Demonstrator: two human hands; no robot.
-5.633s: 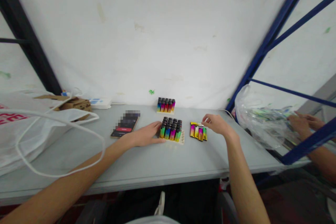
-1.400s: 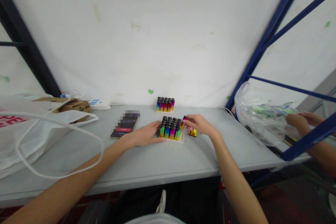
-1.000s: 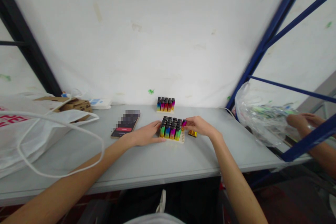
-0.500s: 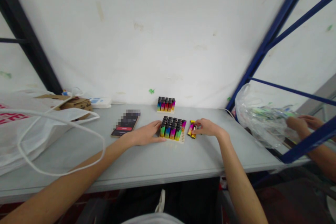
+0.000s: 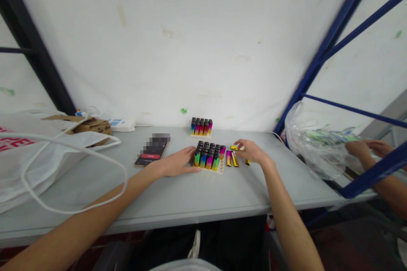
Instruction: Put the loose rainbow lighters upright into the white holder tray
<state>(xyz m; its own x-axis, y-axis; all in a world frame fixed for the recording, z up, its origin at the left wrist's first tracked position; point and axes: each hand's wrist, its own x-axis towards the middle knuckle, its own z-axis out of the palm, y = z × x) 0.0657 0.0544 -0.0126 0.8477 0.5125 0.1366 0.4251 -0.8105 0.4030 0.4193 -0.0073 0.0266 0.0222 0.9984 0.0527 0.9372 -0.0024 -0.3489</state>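
A white tray (image 5: 221, 170) stands on the table, filled with upright lighters (image 5: 206, 156) that have black tops and rainbow-coloured bodies. Its front right part shows bare slots. My left hand (image 5: 178, 162) grips the tray's left side, thumb along the front and fingers behind. Right of the tray, my right hand (image 5: 249, 151) arches its fingers over a gold lighter (image 5: 234, 147) lying crosswise, with a gap between thumb and fingertips. Two more lighters lie side by side just nearer, a pink and yellow lighter (image 5: 228, 158) and a gold lighter (image 5: 235, 159). Another lighter (image 5: 247, 162) is partly hidden beneath the hand.
A second lighter tray (image 5: 201, 135) stands against the wall. At left are a phone (image 5: 152, 150), white plastic bags (image 5: 32, 169), a cardboard box (image 5: 95, 125) and a looping white cable (image 5: 125, 178). Blue frame bars (image 5: 318, 63) rise at right, beside clear plastic (image 5: 313, 148) and another person's hands (image 5: 361, 149).
My right hand has shifted slightly up and away from the pink and yellow lighter, and the loose lighters now lie more spread out. My left hand and the tray stay in place.
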